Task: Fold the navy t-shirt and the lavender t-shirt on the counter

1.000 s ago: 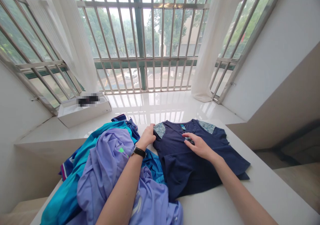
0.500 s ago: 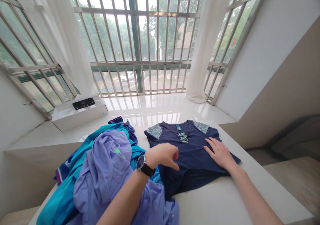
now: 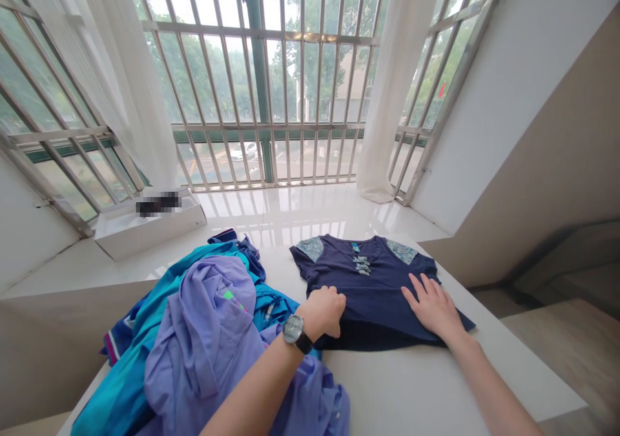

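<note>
Navy shirt (image 3: 372, 278) lies flat beside the clothes pile (image 3: 208, 332): soft, limp (probably best gripped at the hem corners); the left hand (image 3: 325, 310) curls closed on its lower fold, the right hand (image 3: 433, 303) rests flat, fingers spread.

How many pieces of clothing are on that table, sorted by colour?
Navy top: 1
Lilac garment: 1
Turquoise garment: 1
Dark blue piece at the back of the pile: 1, though it may belong to another garment
Total: 4 showing; the pile may hide more.
</note>
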Demonstrator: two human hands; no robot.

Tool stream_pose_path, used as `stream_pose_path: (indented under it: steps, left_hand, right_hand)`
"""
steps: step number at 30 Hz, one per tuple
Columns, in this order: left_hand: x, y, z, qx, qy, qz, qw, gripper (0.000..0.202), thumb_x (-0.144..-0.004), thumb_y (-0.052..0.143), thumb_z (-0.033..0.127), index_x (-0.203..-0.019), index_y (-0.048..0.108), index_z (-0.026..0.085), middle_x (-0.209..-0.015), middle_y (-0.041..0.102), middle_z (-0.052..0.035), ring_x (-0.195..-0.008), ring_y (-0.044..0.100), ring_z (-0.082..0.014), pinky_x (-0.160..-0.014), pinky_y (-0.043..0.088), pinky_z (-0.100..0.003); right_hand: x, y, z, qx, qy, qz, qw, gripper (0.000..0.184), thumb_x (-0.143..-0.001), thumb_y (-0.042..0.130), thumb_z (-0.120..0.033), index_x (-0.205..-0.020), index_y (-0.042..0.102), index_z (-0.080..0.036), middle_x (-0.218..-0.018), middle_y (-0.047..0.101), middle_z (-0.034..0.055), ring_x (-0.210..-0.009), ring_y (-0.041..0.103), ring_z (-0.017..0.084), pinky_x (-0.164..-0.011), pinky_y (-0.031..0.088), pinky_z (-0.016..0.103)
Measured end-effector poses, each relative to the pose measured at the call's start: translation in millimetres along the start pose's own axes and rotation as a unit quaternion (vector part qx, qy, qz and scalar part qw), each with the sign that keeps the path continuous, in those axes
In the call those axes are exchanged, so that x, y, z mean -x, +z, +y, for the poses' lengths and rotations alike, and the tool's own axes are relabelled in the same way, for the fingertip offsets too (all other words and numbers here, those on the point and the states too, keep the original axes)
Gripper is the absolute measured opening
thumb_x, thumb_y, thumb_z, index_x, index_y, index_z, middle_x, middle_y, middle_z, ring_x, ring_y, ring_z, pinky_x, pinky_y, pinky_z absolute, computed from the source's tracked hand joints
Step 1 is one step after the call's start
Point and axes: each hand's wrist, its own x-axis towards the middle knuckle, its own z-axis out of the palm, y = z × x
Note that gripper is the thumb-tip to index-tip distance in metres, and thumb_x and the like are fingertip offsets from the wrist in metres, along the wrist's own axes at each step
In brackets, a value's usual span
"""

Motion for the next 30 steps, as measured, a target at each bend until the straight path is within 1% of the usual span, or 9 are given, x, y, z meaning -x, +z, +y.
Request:
stream_pose_path:
  steps: [3, 5, 8, 11, 15, 18, 21, 25, 30]
  left_hand:
    - [-2, 1.7, -9, 0.014, 0.015, 0.012, 1.000, 0.025, -0.068, 0.063, 0.021, -0.091, 0.070, 0.015, -0.103, 0.067, -0.0162, -0.088, 0.067, -0.0293, -0.071, 0.055, -0.035]
    - [-3, 2.1, -17, 0.030, 0.029, 0.008, 0.999, 0.020, -0.070, 0.061, 0.023, -0.086, 0.072, 0.016, -0.094, 0.070, -0.0136, -0.082, 0.068, -0.0273, -0.068, 0.054, -0.033]
    - [-3, 0.4, -28, 0.058, 0.034, 0.010, 0.998, 0.022, -0.074, 0.058, 0.024, -0.091, 0.071, 0.020, -0.092, 0.072, -0.0099, -0.082, 0.068, -0.0251, -0.066, 0.053, -0.030]
    - [-1, -2.3, -37, 0.075, 0.019, 0.043, 0.996, 0.025, -0.081, 0.050, 0.022, -0.100, 0.067, 0.020, -0.095, 0.071, -0.0092, -0.084, 0.068, -0.0240, -0.067, 0.051, -0.029]
    - [3, -4.5, -48, 0.082, -0.015, 0.088, 0.993, 0.024, -0.086, 0.043, 0.021, -0.102, 0.061, 0.020, -0.093, 0.070, -0.0081, -0.083, 0.067, -0.0230, -0.066, 0.049, -0.029]
    - [7, -6.4, -51, 0.105, 0.005, 0.071, 0.992, 0.022, -0.082, 0.053, 0.026, -0.102, 0.059, 0.022, -0.091, 0.069, -0.0046, -0.080, 0.066, -0.0210, -0.063, 0.046, -0.026]
    - [9, -8.0, -44, 0.115, 0.052, 0.038, 0.991, 0.032, -0.073, 0.062, 0.023, -0.104, 0.059, 0.024, -0.092, 0.068, -0.0017, -0.077, 0.064, -0.0188, -0.058, 0.044, -0.024]
    - [8, -7.6, -28, 0.089, 0.106, -0.004, 0.990, 0.023, -0.070, 0.069, 0.023, -0.092, 0.068, 0.027, -0.090, 0.068, 0.0002, -0.078, 0.064, -0.0187, -0.062, 0.046, -0.024]
    - [11, -9.4, -9, 0.007, 0.054, -0.055, 0.997, 0.042, -0.056, 0.086, 0.035, -0.095, 0.072, 0.027, -0.101, 0.066, -0.0050, -0.081, 0.065, -0.0246, -0.068, 0.051, -0.031]
  right_hand:
    - [6, -15, -6, -0.036, -0.026, 0.071, 0.996, 0.066, -0.089, 0.034, -0.060, -0.129, 0.058, -0.013, -0.138, 0.053, 0.0200, -0.131, 0.044, 0.037, -0.108, 0.034, 0.056]
    - [13, -29, -15, -0.108, -0.080, 0.086, 0.987, 0.056, -0.091, 0.036, -0.057, -0.120, 0.062, -0.016, -0.134, 0.056, 0.0174, -0.128, 0.047, 0.033, -0.110, 0.034, 0.052]
    - [29, -50, -35, -0.219, -0.171, -0.020, 0.960, 0.047, -0.091, 0.046, -0.056, -0.120, 0.062, -0.024, -0.134, 0.057, 0.0114, -0.128, 0.049, 0.028, -0.110, 0.038, 0.045]
    - [44, -61, -57, -0.238, -0.238, -0.131, 0.932, 0.060, -0.081, 0.064, -0.057, -0.132, 0.056, -0.027, -0.142, 0.052, 0.0095, -0.132, 0.046, 0.029, -0.110, 0.039, 0.045]
    - [47, -61, -64, -0.221, -0.258, -0.120, 0.933, 0.061, -0.076, 0.070, -0.052, -0.130, 0.058, -0.027, -0.138, 0.056, 0.0105, -0.128, 0.050, 0.031, -0.109, 0.040, 0.048]
    - [43, -57, -41, -0.200, -0.241, -0.079, 0.946, 0.048, -0.082, 0.065, -0.049, -0.125, 0.062, -0.027, -0.130, 0.062, 0.0096, -0.121, 0.056, 0.030, -0.105, 0.044, 0.048]
    - [43, -51, -2, -0.179, -0.208, -0.039, 0.961, 0.042, -0.085, 0.060, -0.049, -0.120, 0.063, -0.027, -0.122, 0.067, 0.0084, -0.115, 0.061, 0.029, -0.102, 0.048, 0.046]
    - [46, -44, 50, -0.140, -0.164, 0.015, 0.976, 0.036, -0.085, 0.054, -0.054, -0.105, 0.068, -0.027, -0.115, 0.070, 0.0084, -0.110, 0.063, 0.030, -0.098, 0.048, 0.048]
    - [41, -43, 86, -0.105, -0.105, 0.040, 0.988, 0.035, -0.084, 0.046, -0.051, -0.097, 0.068, -0.026, -0.111, 0.070, 0.0090, -0.103, 0.064, 0.031, -0.092, 0.049, 0.050]
